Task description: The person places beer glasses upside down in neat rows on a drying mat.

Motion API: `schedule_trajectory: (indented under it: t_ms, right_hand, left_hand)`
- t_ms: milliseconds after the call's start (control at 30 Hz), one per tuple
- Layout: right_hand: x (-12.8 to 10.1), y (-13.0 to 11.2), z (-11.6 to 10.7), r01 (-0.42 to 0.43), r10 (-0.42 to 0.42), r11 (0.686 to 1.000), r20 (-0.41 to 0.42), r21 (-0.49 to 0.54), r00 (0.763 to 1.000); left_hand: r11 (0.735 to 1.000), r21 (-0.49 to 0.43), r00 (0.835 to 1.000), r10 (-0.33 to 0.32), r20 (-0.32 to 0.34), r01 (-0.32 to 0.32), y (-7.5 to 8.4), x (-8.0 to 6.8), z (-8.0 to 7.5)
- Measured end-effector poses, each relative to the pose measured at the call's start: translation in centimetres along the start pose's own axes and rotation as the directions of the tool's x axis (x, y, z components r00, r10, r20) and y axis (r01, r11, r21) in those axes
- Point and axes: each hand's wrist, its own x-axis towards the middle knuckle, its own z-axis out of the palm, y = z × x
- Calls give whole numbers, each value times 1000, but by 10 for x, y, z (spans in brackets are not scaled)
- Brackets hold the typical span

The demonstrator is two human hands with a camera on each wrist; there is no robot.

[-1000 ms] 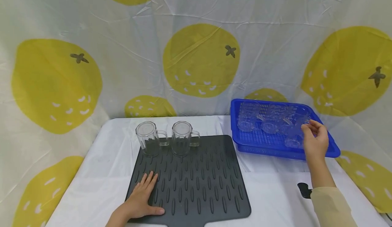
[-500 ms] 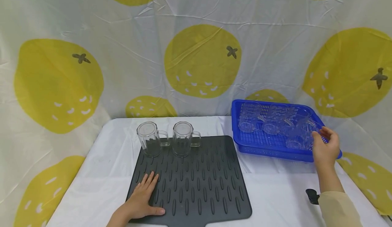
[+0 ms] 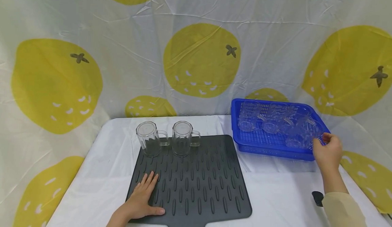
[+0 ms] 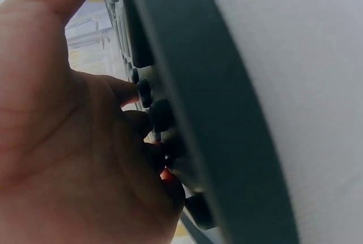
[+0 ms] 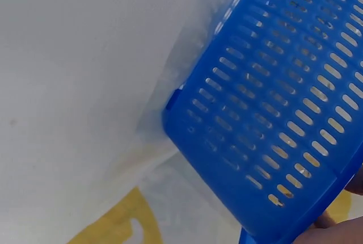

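Note:
My left hand (image 3: 142, 196) lies flat with spread fingers on the front left of a dark grey ridged mat (image 3: 214, 179). Two clear glass mugs (image 3: 148, 140) stand side by side along the mat's far left edge, handles pointing right. My right hand (image 3: 328, 152) is at the front right corner of a blue plastic basket (image 3: 260, 148), its fingers bent over the rim, close to a glass mug (image 3: 307, 128) inside. In the right wrist view its thumb (image 5: 334, 234) shows behind the rim. I cannot tell whether these fingers pinch the mug's handle.
Several more glass mugs (image 3: 271, 126) lie in the basket. White cloth (image 3: 275, 193) covers the table, and a lemon-print curtain (image 3: 269, 60) hangs right behind it. A small black object (image 3: 317, 198) shows beside the right sleeve (image 3: 343, 208).
My right hand has moved right and toward me, from over the mugs to the basket's front right corner. The left hand and the two mugs on the mat have stayed put.

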Motion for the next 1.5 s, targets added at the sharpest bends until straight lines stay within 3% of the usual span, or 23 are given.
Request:
schedule_trajectory:
  t_ms: [300,467,833,1067,1300,1500]
  right_hand:
    - [4,-6,-9,95,-51,969,190,-230,980]
    - [8,-7,-9,130,-66,951,227,-281,972]
    - [14,-6,-5,113,-11,928,276,-355,961]
    - [12,-4,-2,136,-52,931,246,-339,968]
    - [11,-2,0,203,-167,954,174,-219,971]
    - [18,0,-1,240,-214,960,178,-145,960]
  left_hand:
    - [1000,-6,1000,3,1,-3,0,0,0]
    - [1000,-5,1000,1,3,-1,-1,0,0]
    - [1000,1,1000,1,3,-1,-1,1,1]
    - [1000,-8,1000,-11,12,12,0,0,1]
    - [1000,-1,1000,-12,12,12,-1,0,3]
    - [1000,0,1000,-3,6,3,-1,0,2]
